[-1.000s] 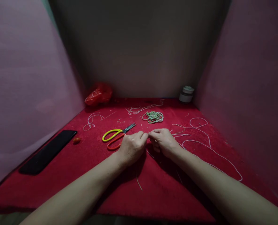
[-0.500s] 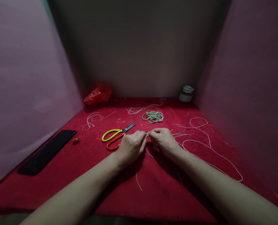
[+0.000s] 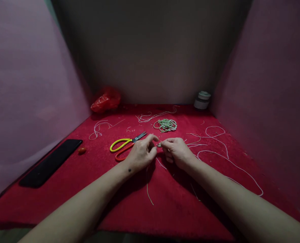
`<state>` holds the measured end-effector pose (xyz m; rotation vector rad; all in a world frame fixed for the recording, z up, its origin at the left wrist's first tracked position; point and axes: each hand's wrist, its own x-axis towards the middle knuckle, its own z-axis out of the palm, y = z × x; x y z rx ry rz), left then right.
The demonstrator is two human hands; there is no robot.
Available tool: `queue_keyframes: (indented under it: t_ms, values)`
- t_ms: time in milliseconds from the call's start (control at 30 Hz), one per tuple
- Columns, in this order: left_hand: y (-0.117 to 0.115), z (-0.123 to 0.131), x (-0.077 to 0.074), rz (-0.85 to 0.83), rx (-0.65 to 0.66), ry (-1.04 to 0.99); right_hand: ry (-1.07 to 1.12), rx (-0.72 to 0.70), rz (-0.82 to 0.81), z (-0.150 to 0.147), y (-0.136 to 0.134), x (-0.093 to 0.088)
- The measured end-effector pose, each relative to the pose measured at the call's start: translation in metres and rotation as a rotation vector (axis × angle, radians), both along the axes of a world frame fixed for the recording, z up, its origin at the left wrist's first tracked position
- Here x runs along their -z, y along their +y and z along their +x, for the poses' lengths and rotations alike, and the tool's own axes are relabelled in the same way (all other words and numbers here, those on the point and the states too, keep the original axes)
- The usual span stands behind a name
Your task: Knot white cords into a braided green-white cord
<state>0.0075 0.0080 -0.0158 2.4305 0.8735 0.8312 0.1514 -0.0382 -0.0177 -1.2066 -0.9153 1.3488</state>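
In the middle of the head view, my right hand pinches a small pale piece of knotted cord between thumb and fingertips. My left hand is just left of it, thumb and index finger parted, with nothing visible between them. Thin cord ends hang or lie below the hands. Scissors with one yellow and one red handle lie beside my left hand, the red handle partly behind it. Beyond the hands sits a coiled bundle of green-and-white braided cord.
Loose pale cord loops across the red cloth at right; more strands lie at the back. A black phone-like slab and a small orange-brown object are at left. Behind are a red plastic bag and a jar-like container.
My left thumb and index finger have come off the small knotted piece and spread apart. My right hand keeps its pinch at nearly the same place.
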Motion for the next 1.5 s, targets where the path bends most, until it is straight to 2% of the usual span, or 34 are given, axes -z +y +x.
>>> queue_keyframes:
  t_ms: [400,633,767,933,1033,1133,1300,1367,1500]
  values:
    - [0.001,-0.002,0.006,0.242,0.016,0.149,0.008,-0.023,-0.021,0.0,-0.001,-0.002]
    - [0.0,-0.001,0.008,0.256,-0.006,0.148,-0.024,-0.037,0.021,0.0,-0.002,0.001]
    - [0.001,0.001,0.004,0.068,-0.065,0.035,0.009,-0.058,-0.005,0.0,-0.002,-0.002]
    - [0.002,0.003,0.0,-0.436,-0.139,-0.102,0.016,-0.102,0.028,0.002,-0.001,-0.001]
    - [0.002,0.003,-0.003,-0.633,-0.158,-0.16,-0.14,-0.105,0.044,0.002,0.001,0.002]
    - [0.001,0.004,-0.007,-0.722,-0.144,-0.219,-0.392,-0.041,0.062,0.002,0.003,0.003]
    - [-0.001,0.005,-0.014,-0.815,-0.157,-0.304,-0.738,-0.015,0.256,0.002,0.004,0.003]
    - [-0.002,0.005,-0.015,-0.831,-0.165,-0.305,-0.761,-0.012,0.284,0.002,0.003,0.004]
    - [-0.002,0.005,-0.014,-0.828,-0.162,-0.292,-0.639,0.005,0.211,0.002,0.002,0.005]
